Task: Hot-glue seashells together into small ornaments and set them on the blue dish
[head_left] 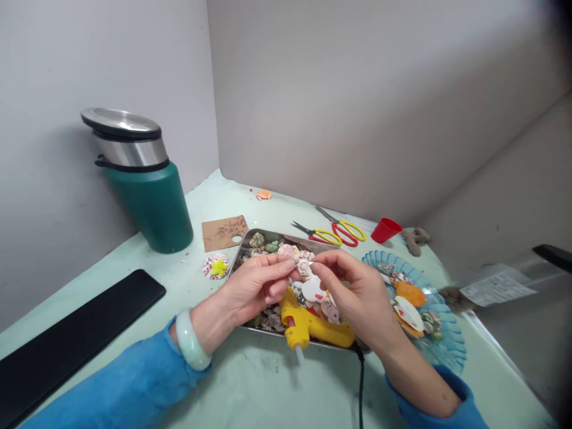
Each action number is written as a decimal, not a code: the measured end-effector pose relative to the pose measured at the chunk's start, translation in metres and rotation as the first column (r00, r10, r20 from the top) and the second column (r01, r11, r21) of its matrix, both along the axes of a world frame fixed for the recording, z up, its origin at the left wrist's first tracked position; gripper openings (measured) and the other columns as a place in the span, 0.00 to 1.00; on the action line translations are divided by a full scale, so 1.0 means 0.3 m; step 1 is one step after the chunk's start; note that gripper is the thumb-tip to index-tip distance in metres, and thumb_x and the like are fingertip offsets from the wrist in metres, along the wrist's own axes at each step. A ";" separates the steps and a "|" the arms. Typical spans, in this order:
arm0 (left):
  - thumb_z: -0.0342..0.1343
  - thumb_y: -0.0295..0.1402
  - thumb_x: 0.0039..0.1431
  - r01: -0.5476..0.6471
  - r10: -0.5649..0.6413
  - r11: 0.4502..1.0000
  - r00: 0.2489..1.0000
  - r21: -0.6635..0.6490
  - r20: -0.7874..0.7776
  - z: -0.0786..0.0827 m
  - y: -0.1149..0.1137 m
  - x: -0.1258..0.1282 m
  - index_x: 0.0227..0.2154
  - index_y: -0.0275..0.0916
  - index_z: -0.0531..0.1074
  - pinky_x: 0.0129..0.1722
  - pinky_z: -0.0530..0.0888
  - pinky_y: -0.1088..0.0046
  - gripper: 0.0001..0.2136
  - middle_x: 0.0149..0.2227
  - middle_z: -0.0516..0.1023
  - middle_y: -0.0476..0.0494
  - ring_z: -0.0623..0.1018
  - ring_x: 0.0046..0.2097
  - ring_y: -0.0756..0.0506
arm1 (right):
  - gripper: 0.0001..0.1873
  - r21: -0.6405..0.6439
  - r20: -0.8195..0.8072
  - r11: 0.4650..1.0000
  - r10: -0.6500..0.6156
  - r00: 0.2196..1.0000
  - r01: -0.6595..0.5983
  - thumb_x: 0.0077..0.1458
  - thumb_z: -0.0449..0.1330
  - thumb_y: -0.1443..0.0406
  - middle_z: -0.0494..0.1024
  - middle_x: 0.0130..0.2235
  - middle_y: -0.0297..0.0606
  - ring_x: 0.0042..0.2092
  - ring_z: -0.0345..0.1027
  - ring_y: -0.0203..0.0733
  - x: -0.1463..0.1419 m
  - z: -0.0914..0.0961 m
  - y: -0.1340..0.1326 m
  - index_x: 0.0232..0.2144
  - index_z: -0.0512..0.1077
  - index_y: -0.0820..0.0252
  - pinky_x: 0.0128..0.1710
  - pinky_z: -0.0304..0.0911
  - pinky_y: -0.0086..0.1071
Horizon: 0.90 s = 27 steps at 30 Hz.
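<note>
My left hand (263,284), with a pale green bangle (191,341) on its wrist, is closed in a pinch above the metal tray (252,233). My right hand (357,292) faces it, thumb and forefinger pinched together. Small whitish-pink bits lie at the fingertips, hard to tell from the shells (289,250) behind. A yellow hot glue gun (308,328) lies across the tray's near edge, below both hands, a clear glue stick (300,355) poking from its back. In the tray are spotted shells, greenish stones (271,246) and a white oval piece (314,290).
A blue fluted plate (449,333) with shells stands at right. Behind are two pairs of scissors (328,236), a red cup (386,230) and brown cardboard (223,233). At left are a green flask (149,202), a black slab (84,345) and a spotted disc with yellow star (217,266).
</note>
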<state>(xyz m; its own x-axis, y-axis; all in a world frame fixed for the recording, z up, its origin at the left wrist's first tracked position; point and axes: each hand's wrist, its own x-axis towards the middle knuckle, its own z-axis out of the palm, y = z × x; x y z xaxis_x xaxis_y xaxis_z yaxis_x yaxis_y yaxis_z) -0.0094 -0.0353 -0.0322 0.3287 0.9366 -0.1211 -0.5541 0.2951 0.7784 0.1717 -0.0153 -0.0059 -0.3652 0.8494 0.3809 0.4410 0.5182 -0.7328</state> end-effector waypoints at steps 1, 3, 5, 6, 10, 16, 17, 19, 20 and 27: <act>0.61 0.34 0.56 -0.003 0.003 1.000 1.000 0.001 -0.008 0.001 -0.001 0.000 0.27 0.33 0.73 0.16 0.53 0.84 0.08 0.16 0.62 0.55 0.56 0.16 0.59 | 0.07 -0.016 -0.003 1.000 0.005 1.000 -0.005 0.59 0.57 0.63 0.73 0.27 0.32 0.27 0.63 0.35 -0.001 0.000 -0.001 0.31 0.73 0.59 0.29 0.59 0.29; 0.61 0.35 0.55 -0.011 0.011 1.000 0.999 0.007 -0.034 0.005 -0.003 0.002 0.26 0.34 0.72 0.16 0.53 0.83 0.09 0.14 0.60 0.56 0.55 0.16 0.58 | 0.08 -0.075 -0.018 0.997 0.007 1.000 -0.009 0.59 0.57 0.62 0.72 0.25 0.31 0.26 0.62 0.35 -0.004 0.001 -0.001 0.30 0.72 0.59 0.26 0.58 0.29; 0.61 0.37 0.54 -0.028 0.029 1.000 0.997 0.010 -0.070 0.011 -0.006 0.005 0.26 0.34 0.72 0.15 0.52 0.82 0.11 0.13 0.60 0.56 0.56 0.15 0.58 | 0.09 -0.165 -0.043 0.986 0.006 0.999 -0.013 0.58 0.57 0.61 0.69 0.23 0.30 0.24 0.60 0.34 -0.008 0.001 0.001 0.29 0.70 0.59 0.24 0.56 0.28; 0.61 0.38 0.54 -0.037 0.038 0.999 0.995 0.011 -0.091 0.013 -0.007 0.007 0.25 0.34 0.72 0.15 0.52 0.82 0.11 0.13 0.60 0.56 0.56 0.15 0.58 | 0.10 -0.212 -0.056 0.977 0.006 0.998 -0.018 0.58 0.57 0.60 0.68 0.23 0.30 0.24 0.59 0.34 -0.011 0.002 0.003 0.28 0.70 0.59 0.23 0.56 0.28; 0.60 0.39 0.55 -0.128 0.135 0.990 0.979 0.058 -0.154 0.014 -0.011 0.013 0.26 0.34 0.70 0.16 0.53 0.81 0.12 0.18 0.67 0.54 0.58 0.16 0.59 | 0.12 -0.344 -0.102 0.938 0.005 0.995 -0.040 0.56 0.57 0.58 0.66 0.21 0.28 0.23 0.58 0.33 -0.017 0.007 0.010 0.26 0.67 0.59 0.23 0.56 0.27; 0.61 0.38 0.54 -0.276 0.314 0.946 0.911 0.169 -0.268 0.001 -0.019 0.018 0.35 0.37 0.71 0.19 0.56 0.81 0.11 0.20 0.64 0.56 0.60 0.20 0.57 | 0.14 -0.488 -0.161 0.871 -0.026 0.987 -0.056 0.55 0.57 0.57 0.63 0.16 0.24 0.18 0.56 0.31 -0.012 0.012 0.009 0.23 0.63 0.57 0.19 0.53 0.26; 0.62 0.37 0.53 -0.271 0.318 0.944 0.901 0.190 -0.294 0.002 -0.021 0.019 0.38 0.37 0.71 0.19 0.57 0.80 0.12 0.21 0.65 0.56 0.61 0.21 0.56 | 0.14 -0.501 -0.176 0.863 -0.027 0.984 -0.066 0.55 0.58 0.57 0.63 0.16 0.24 0.17 0.56 0.31 -0.012 0.012 0.009 0.22 0.63 0.57 0.18 0.53 0.26; 0.63 0.36 0.51 -0.232 0.302 0.945 0.889 0.229 -0.345 0.007 -0.024 0.022 0.43 0.38 0.71 0.21 0.59 0.79 0.16 0.23 0.67 0.55 0.63 0.22 0.55 | 0.14 -0.525 -0.201 0.847 -0.023 0.979 -0.088 0.54 0.58 0.57 0.63 0.15 0.24 0.17 0.55 0.31 -0.014 0.012 0.010 0.21 0.63 0.57 0.18 0.53 0.26; 0.63 0.35 0.51 -0.203 0.282 0.949 0.886 0.241 -0.368 0.010 -0.026 0.023 0.45 0.39 0.71 0.21 0.59 0.79 0.18 0.23 0.66 0.55 0.63 0.22 0.55 | 0.15 -0.537 -0.211 0.838 -0.020 0.977 -0.099 0.54 0.58 0.57 0.62 0.15 0.24 0.16 0.55 0.31 -0.014 0.011 0.010 0.21 0.62 0.57 0.17 0.52 0.26; 0.63 0.34 0.52 -0.162 0.280 0.942 0.863 0.295 -0.420 0.013 -0.027 0.035 0.43 0.39 0.74 0.21 0.62 0.80 0.15 0.30 0.74 0.50 0.65 0.24 0.55 | 0.16 -0.619 -0.231 0.772 -0.002 0.973 -0.145 0.54 0.58 0.57 0.60 0.13 0.23 0.16 0.51 0.30 -0.020 0.011 0.000 0.20 0.61 0.56 0.16 0.50 0.25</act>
<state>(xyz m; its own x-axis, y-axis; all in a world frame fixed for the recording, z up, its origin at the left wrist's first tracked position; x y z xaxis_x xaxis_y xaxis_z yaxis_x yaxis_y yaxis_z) 0.0011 -0.0434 -0.0284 0.0740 0.9967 0.0344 -0.1535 -0.0227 0.9879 0.1657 -0.0154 -0.0026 -0.4103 0.8986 -0.1556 0.2223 -0.0669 -0.9727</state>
